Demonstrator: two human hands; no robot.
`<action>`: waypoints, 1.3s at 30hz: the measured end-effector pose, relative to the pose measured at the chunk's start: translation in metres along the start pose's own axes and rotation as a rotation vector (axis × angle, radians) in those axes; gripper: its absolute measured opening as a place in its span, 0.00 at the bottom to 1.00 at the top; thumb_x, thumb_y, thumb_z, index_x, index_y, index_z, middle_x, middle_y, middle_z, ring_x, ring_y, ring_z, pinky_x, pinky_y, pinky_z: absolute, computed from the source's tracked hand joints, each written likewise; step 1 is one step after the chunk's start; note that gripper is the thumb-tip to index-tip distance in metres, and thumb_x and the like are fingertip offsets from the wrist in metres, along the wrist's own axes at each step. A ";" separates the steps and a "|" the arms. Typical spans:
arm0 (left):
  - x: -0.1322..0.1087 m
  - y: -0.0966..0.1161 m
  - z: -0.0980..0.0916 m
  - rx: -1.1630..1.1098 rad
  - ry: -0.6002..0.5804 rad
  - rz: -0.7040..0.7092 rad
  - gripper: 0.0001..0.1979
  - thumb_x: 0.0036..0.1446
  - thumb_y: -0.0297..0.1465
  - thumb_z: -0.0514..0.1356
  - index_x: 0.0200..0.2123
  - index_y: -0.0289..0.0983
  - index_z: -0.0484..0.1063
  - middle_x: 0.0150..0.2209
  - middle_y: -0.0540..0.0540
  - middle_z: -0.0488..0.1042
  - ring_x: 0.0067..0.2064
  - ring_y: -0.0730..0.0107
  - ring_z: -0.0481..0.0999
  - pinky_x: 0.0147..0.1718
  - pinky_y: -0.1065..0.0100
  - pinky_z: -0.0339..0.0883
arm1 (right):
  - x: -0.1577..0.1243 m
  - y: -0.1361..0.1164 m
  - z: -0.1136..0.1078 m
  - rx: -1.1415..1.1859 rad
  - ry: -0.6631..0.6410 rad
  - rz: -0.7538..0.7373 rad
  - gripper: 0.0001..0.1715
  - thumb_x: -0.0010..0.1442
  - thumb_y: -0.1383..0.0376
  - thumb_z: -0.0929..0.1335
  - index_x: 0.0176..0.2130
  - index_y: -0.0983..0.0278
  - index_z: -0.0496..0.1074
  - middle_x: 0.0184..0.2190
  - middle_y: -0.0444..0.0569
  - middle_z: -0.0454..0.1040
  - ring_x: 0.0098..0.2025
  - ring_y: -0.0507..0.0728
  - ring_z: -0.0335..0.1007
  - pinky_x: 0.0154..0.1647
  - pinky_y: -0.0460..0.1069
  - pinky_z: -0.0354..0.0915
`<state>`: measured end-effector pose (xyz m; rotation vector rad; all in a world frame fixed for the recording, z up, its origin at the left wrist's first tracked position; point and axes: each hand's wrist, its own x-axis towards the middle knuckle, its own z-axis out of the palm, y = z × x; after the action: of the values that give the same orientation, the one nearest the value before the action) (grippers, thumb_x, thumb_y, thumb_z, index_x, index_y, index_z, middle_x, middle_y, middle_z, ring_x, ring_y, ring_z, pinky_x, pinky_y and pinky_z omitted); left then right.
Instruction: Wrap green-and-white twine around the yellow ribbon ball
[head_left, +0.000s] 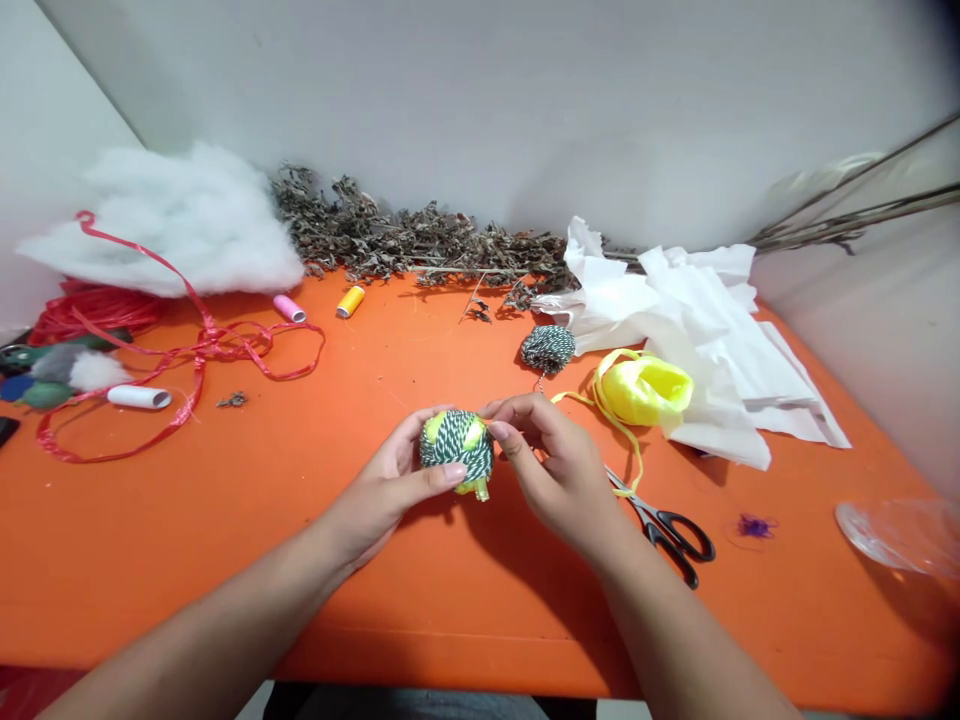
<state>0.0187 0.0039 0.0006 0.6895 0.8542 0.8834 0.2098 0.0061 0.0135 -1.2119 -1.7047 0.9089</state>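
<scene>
My left hand [390,490] grips a small ball [457,450] wound with green-and-white twine, with yellow ribbon showing between the wraps and a ribbon tuft sticking out below. My right hand [555,470] is at the ball's right side, its fingertips close together near the twine. A strand seems to run from those fingers to a twine ball [547,350] farther up the table. To the right of my right hand lie a loose yellow ribbon roll [645,392] and black-handled scissors [667,530].
The orange table [225,570] holds crumpled white tissue paper [697,340], dried leaves [390,235], white wadding [172,225], tangled red ribbon [202,345], pink [289,308] and yellow [350,301] spools, and a white spool [139,397]. A clear plastic dish [900,535] sits at the right edge.
</scene>
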 end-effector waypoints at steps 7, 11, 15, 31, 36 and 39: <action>0.002 -0.003 0.000 0.034 0.008 -0.017 0.25 0.48 0.30 0.74 0.49 0.40 0.72 0.48 0.43 0.76 0.47 0.63 0.76 0.49 0.62 0.69 | -0.003 0.002 -0.002 -0.298 -0.004 -0.131 0.05 0.71 0.63 0.63 0.43 0.61 0.68 0.38 0.51 0.79 0.33 0.55 0.74 0.32 0.49 0.65; 0.004 -0.005 -0.002 0.063 -0.003 -0.008 0.25 0.48 0.30 0.74 0.49 0.40 0.71 0.49 0.42 0.76 0.48 0.62 0.75 0.49 0.62 0.68 | -0.003 0.001 -0.003 -0.358 -0.003 -0.219 0.06 0.71 0.65 0.62 0.42 0.61 0.68 0.36 0.53 0.80 0.34 0.57 0.75 0.34 0.51 0.67; 0.003 -0.006 -0.003 0.084 -0.038 0.024 0.26 0.49 0.31 0.74 0.50 0.40 0.70 0.49 0.43 0.75 0.49 0.62 0.74 0.51 0.62 0.66 | -0.002 0.000 -0.004 -0.322 -0.001 -0.181 0.05 0.70 0.66 0.63 0.42 0.61 0.68 0.37 0.53 0.79 0.35 0.57 0.75 0.36 0.51 0.67; 0.002 -0.003 -0.006 0.101 -0.143 0.070 0.28 0.50 0.30 0.73 0.52 0.42 0.67 0.54 0.42 0.73 0.51 0.60 0.74 0.50 0.63 0.68 | 0.001 -0.003 -0.008 0.112 -0.093 0.066 0.08 0.69 0.61 0.67 0.37 0.62 0.69 0.40 0.50 0.78 0.40 0.55 0.74 0.39 0.49 0.70; 0.001 -0.002 -0.012 0.175 -0.229 0.027 0.36 0.51 0.29 0.72 0.59 0.45 0.60 0.64 0.39 0.65 0.59 0.53 0.71 0.55 0.57 0.68 | 0.000 -0.005 -0.010 0.043 -0.159 0.018 0.06 0.68 0.64 0.67 0.37 0.63 0.70 0.38 0.48 0.79 0.41 0.54 0.75 0.40 0.48 0.69; -0.001 0.000 -0.014 0.331 -0.258 0.021 0.37 0.53 0.30 0.71 0.62 0.46 0.57 0.67 0.39 0.61 0.64 0.52 0.67 0.60 0.54 0.64 | 0.000 -0.005 -0.012 -0.012 -0.203 -0.020 0.04 0.67 0.66 0.68 0.38 0.63 0.71 0.37 0.47 0.78 0.39 0.53 0.74 0.40 0.48 0.68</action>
<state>0.0061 0.0056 -0.0058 1.0776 0.7670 0.6583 0.2188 0.0055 0.0224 -1.1402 -1.8810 1.0405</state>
